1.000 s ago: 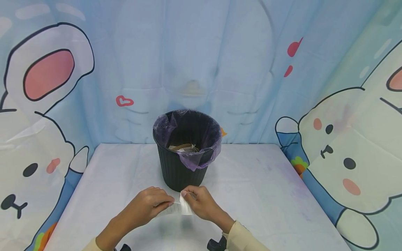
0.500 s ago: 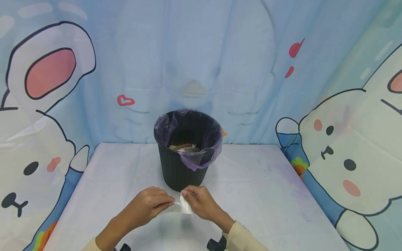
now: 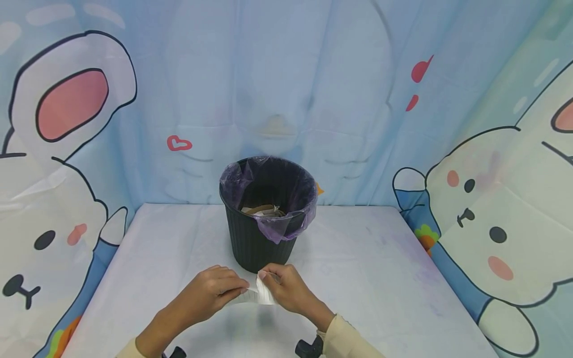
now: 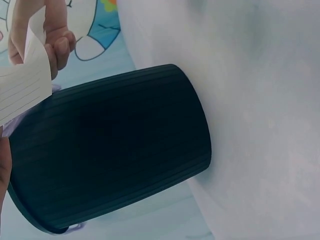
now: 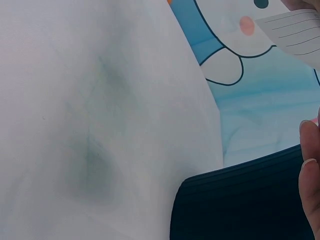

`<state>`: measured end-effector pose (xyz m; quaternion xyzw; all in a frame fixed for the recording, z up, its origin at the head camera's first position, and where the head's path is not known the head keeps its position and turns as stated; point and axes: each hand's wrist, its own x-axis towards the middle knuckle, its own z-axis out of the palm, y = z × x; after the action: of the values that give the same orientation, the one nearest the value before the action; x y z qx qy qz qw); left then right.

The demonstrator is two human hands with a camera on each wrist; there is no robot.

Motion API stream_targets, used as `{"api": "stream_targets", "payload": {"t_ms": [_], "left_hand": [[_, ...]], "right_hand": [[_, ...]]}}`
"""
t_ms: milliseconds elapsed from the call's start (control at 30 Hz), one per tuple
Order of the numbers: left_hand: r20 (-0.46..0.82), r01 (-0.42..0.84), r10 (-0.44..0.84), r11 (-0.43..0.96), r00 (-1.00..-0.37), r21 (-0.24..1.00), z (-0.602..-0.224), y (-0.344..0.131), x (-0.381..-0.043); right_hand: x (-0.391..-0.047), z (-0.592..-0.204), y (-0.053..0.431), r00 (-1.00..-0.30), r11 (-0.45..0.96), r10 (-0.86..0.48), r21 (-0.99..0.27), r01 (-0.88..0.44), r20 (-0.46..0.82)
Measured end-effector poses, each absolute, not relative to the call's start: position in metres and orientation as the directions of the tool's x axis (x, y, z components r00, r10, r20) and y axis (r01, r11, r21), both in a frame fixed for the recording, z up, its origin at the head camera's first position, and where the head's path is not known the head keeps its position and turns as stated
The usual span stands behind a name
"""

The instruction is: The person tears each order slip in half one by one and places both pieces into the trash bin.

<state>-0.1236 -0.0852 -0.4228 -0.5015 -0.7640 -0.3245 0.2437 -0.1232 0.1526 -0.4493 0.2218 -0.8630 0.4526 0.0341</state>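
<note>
A piece of white lined paper (image 3: 266, 293) is stretched between my two hands, in front of the bin. My left hand (image 3: 214, 289) pinches its left end between thumb and fingers. At the other end my right hand (image 3: 288, 291) grips the paper, which bends upward there. In the left wrist view the lined paper (image 4: 25, 90) curves up into the right hand (image 4: 45, 37). The right wrist view catches the paper (image 5: 295, 37) at its right edge, with the right fingers (image 5: 310, 185) below. Just beyond both hands stands a black ribbed waste bin (image 3: 257, 243).
A purple plastic liner (image 3: 286, 226) folds over the bin's rim. Inside lie crumpled brown and white scraps (image 3: 261, 211). The bin stands on a table with a white cover (image 3: 367, 278). Behind it hangs a blue curtain (image 3: 349, 99) printed with white rabbits.
The head view has shifted very slightly. Both hands keep their hold on the paper in nearly the same place.
</note>
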Motion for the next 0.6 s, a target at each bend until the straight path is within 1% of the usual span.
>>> {"api": "stream_targets", "payload": {"t_ms": [167,433,600], "left_hand": [[0.698,0.925,0.609,0.286,-0.376,0.248,-0.422,-0.0854,-0.123],[0.71,0.935,0.611,0.267,-0.35,0.232,-0.4205,-0.0853,-0.1217],[0.71,0.936,0.612,0.264,-0.35,0.234,-0.4203,-0.0855,-0.1217]], "right_hand": [[-0.1232,-0.4498,0.1524,-0.895,0.488,-0.355,-0.763,-0.423,0.269],[-0.1232,-0.4517,0.1531,-0.895,0.498,-0.352,-0.754,-0.428,0.275],[-0.1235,-0.452,0.1537,-0.895,0.495,-0.352,-0.758,-0.426,0.273]]}}
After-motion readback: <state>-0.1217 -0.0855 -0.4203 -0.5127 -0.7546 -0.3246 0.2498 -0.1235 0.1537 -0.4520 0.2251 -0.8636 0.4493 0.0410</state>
